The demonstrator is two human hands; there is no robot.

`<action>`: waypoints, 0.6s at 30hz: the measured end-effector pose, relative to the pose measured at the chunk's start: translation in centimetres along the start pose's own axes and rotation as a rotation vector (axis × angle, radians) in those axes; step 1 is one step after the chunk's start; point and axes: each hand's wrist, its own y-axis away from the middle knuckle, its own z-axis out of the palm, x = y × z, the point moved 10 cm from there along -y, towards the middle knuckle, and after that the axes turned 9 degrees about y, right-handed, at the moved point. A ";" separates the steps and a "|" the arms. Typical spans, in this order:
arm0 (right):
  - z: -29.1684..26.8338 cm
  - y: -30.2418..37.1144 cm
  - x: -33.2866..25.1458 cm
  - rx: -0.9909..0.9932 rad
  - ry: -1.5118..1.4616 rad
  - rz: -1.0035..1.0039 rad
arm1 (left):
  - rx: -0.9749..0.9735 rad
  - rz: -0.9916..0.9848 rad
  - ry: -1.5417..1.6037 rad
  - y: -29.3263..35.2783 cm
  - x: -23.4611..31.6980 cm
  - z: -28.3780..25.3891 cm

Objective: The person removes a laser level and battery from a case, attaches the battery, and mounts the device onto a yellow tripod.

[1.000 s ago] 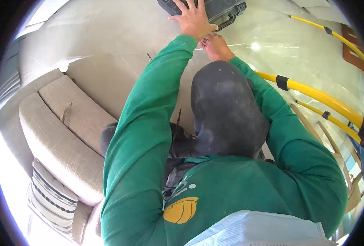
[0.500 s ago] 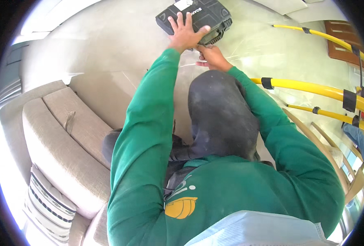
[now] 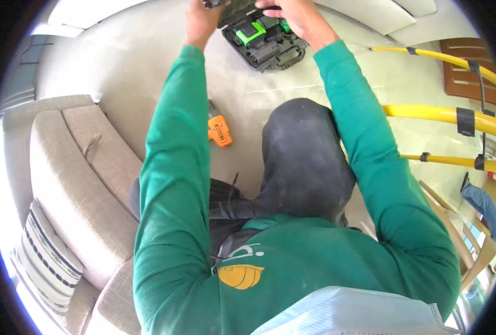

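A black hard plastic tool case (image 3: pixel 262 68) stands open on the floor at the far end of my reach, its lid (image 3: pixel 236 12) tipped up at the back. Inside lies a black tool with bright green parts (image 3: pixel 250 33). My left hand (image 3: pixel 200 23), at the upper edge of view beside the lid, is closed round a dark piece that I cannot make out. Above the case's right side is my right hand (image 3: pixel 299 21), its fingers bent and pressed on something dark, partly cut off by the frame. An orange power tool (image 3: pixel 220 130) rests on the floor by my left forearm.
A beige sofa (image 3: pixel 86 184) with a striped cushion (image 3: pixel 47 257) is at the left. Yellow curved tubes with black bands (image 3: pixel 449 118) reach in from the right, beside a wooden chair (image 3: pixel 477 251). A person's leg in blue jeans (image 3: pixel 487 212) shows at the far right.
The case was closed under my hands and is now open, showing its contents. Both hands have moved up and apart. The orange power tool has come into view beside my left arm.
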 end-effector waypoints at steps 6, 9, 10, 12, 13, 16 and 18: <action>-2.8 3.7 11.3 -0.010 0.836 0.035 | -0.363 -0.398 -0.113 -4.0 -2.8 -3.4; -4.2 5.5 14.5 -0.061 0.945 0.211 | -0.252 -0.615 0.179 0.6 -7.2 -7.8; -4.7 5.8 15.2 -0.070 0.973 0.261 | -0.189 -0.679 0.237 2.2 -8.7 -9.5; -5.1 6.0 14.1 -0.027 0.922 0.179 | -0.130 -0.866 0.296 6.2 -13.3 -12.1; -5.0 5.8 13.2 -0.009 0.896 0.134 | -0.053 -0.911 0.345 8.1 -15.7 -13.2; -3.8 5.3 10.0 -0.018 0.921 0.063 | 0.200 -1.003 0.409 13.1 -21.0 -15.3; -1.8 4.5 8.2 -0.127 0.957 0.052 | 0.407 -1.012 0.349 15.5 -23.1 -16.1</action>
